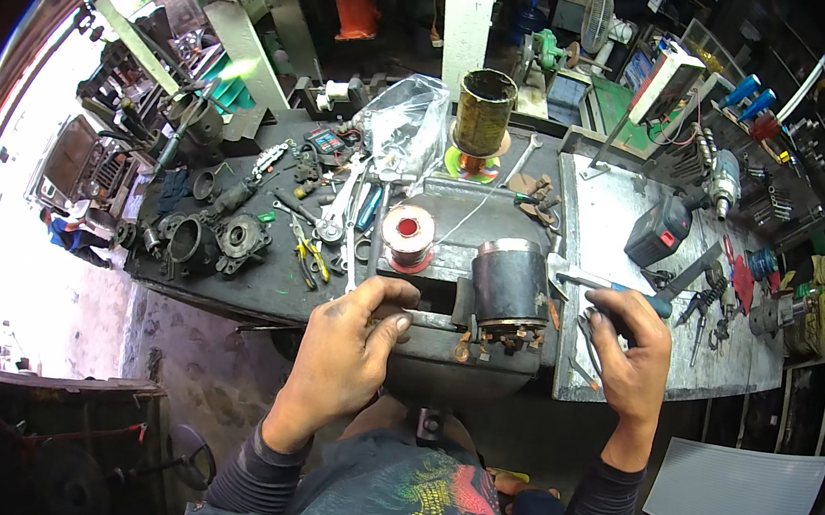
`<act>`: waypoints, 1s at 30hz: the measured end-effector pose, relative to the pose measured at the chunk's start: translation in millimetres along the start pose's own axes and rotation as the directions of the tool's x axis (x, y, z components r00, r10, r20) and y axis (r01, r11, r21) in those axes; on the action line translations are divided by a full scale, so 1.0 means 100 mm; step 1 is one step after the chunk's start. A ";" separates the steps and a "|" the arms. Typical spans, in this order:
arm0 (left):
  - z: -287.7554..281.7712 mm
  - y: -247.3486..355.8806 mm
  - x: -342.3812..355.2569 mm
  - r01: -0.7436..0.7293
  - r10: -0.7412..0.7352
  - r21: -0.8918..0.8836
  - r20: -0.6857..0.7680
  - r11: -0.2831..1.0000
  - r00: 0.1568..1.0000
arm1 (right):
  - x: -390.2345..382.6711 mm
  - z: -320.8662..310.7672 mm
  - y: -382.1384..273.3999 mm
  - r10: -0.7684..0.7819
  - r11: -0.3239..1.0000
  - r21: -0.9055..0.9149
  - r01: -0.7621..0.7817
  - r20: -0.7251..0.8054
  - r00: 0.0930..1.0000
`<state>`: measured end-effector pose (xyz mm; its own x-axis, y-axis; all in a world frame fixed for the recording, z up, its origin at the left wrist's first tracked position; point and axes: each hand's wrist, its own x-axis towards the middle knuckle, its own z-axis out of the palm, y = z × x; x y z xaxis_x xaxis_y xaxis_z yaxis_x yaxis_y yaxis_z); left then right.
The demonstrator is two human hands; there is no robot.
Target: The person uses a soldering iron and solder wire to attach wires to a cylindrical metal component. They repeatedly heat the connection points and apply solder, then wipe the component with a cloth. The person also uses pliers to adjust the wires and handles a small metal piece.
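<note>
Seen from above, a person sits or stands at the front edge of a cluttered dark worktop, both bare hands raised near that edge. The left hand is just left of the edge's middle, fingers curled and thumb close to the forefinger, leaving a narrow gap; whether it pinches something thin cannot be told. The right hand is farther right, over the edge of a pale metal sheet, its fingers bent and thumb near the forefinger; whether it holds anything is also unclear.

Between the hands, near the middle of the front edge, is a black cylinder with copper-coloured pieces around its lower end. Just to its left, slightly farther back, is a spool of copper-coloured wire. Toward the back edge are a stained yellowish can, a clear plastic bag and a wrench. Yellow-handled pliers lie left of the spool; round metal castings gather toward the left end. On the pale sheet, a tool with a blue-green handle lies near the right hand, with a black battery pack behind it.
</note>
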<state>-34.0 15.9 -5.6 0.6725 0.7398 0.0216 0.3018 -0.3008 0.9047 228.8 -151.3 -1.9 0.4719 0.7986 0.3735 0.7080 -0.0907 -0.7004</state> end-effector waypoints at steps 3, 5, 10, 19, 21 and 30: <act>-0.01 -0.01 -0.02 0.152 -0.152 -0.108 0.005 0.982 0.988 | -0.13 -0.02 0.07 0.070 0.996 0.050 -0.068 -0.029 0.997; 0.01 0.00 -0.03 -0.034 0.035 0.056 -0.030 0.998 0.999 | -0.21 -0.03 0.12 0.125 0.987 0.109 -0.121 -0.028 0.992; 0.24 0.05 -0.03 -0.262 0.257 0.216 0.048 0.941 0.965 | -0.39 -0.04 0.19 0.271 0.929 0.277 -0.244 -0.062 0.961; 0.19 0.15 -0.23 -0.242 0.270 0.138 -0.258 0.961 0.928 | -0.55 -0.04 -0.16 0.055 0.885 0.464 -0.030 -0.039 0.998; 0.23 0.29 -0.33 -0.224 0.216 -0.013 -0.221 0.974 0.951 | -0.54 0.00 -0.31 -0.030 0.893 0.449 0.025 0.004 1.000; 0.37 0.47 -0.38 -0.149 0.178 -0.249 0.100 0.957 0.979 | -0.48 0.19 -0.65 -0.181 0.925 0.346 0.155 0.043 0.983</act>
<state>-20.7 -48.9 19.8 0.7799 0.6102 0.1395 0.0207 -0.2480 0.9685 150.1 -173.1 14.3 0.3128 0.8267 0.4677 0.5469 0.2458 -0.8003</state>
